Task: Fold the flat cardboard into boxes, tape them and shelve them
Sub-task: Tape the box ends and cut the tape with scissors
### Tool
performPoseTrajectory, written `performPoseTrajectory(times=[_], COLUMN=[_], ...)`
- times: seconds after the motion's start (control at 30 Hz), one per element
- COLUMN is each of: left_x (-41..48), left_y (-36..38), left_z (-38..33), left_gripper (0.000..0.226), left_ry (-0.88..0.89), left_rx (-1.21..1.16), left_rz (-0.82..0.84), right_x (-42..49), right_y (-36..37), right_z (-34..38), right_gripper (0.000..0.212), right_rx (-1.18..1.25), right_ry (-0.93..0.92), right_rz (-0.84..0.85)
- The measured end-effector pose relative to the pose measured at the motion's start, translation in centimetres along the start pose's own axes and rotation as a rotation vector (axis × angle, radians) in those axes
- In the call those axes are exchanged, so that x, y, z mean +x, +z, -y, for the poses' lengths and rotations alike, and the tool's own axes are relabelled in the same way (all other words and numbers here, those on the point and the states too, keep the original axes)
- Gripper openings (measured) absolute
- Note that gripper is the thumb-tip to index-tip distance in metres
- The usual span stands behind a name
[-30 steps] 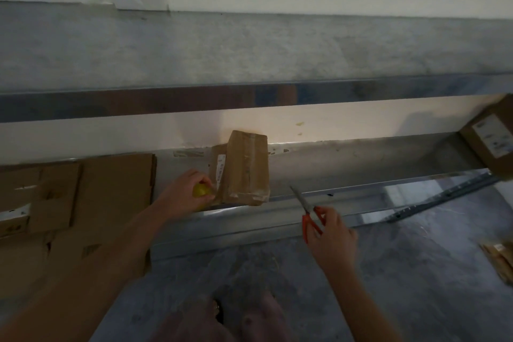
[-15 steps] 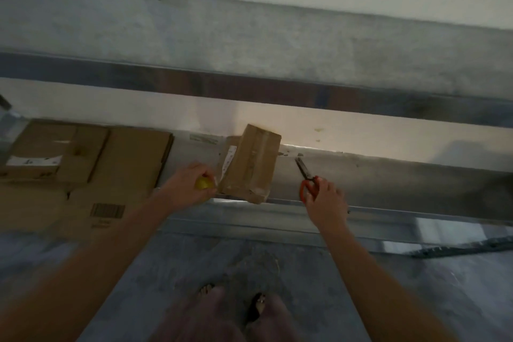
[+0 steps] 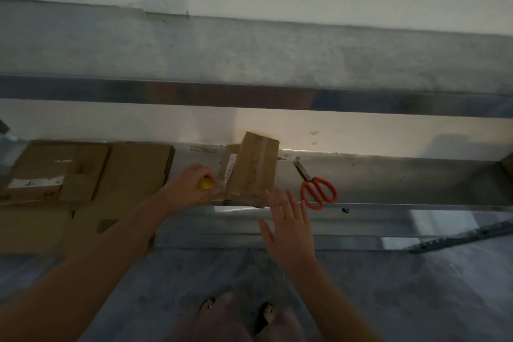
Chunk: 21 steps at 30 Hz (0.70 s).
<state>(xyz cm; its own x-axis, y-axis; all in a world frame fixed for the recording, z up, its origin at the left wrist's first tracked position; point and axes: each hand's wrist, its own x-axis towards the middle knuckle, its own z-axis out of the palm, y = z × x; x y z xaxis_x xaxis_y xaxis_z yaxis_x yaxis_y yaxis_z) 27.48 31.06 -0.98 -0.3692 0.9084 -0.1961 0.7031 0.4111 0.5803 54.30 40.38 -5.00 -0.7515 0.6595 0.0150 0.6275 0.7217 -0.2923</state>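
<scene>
A small taped cardboard box (image 3: 255,172) stands on the lower metal shelf (image 3: 388,178). My left hand (image 3: 188,186) grips a yellow tape roll (image 3: 205,184) against the box's left side. My right hand (image 3: 288,222) hovers with spread straight fingers just below and right of the box, holding nothing. Orange-handled scissors (image 3: 316,189) lie on the shelf to the right of the box, blades pointing back left.
Flat cardboard sheets (image 3: 91,175) are stacked on the shelf at the left. An upper shelf (image 3: 249,64) juts out above. Another box corner shows at the far right edge (image 3: 508,166). A slotted metal rail (image 3: 458,236) lies on the grey floor; my feet are below.
My right hand has laid the scissors on the shelf, let go and drawn back toward the box with fingers spread. The left hand stayed at the box with the tape roll.
</scene>
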Motion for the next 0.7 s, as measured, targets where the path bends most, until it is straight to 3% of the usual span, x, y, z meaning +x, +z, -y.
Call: performPoseTrajectory(times=[0.27, 0.7], left_x=[0.8, 2.3], left_y=[-0.6, -0.5], left_z=[1.8, 5.5], left_gripper=[0.021, 0.019], left_ry=[0.096, 0.242], left_rx=[-0.002, 0.043], left_rz=[0.081, 0.195], right_x=[3.4, 3.7], right_y=[3.3, 4.7], right_z=[5.3, 4.2], right_gripper=[0.055, 0.063], right_rx=[0.022, -0.111], right_ry=[0.120, 0.042], right_rz=[0.090, 0.144])
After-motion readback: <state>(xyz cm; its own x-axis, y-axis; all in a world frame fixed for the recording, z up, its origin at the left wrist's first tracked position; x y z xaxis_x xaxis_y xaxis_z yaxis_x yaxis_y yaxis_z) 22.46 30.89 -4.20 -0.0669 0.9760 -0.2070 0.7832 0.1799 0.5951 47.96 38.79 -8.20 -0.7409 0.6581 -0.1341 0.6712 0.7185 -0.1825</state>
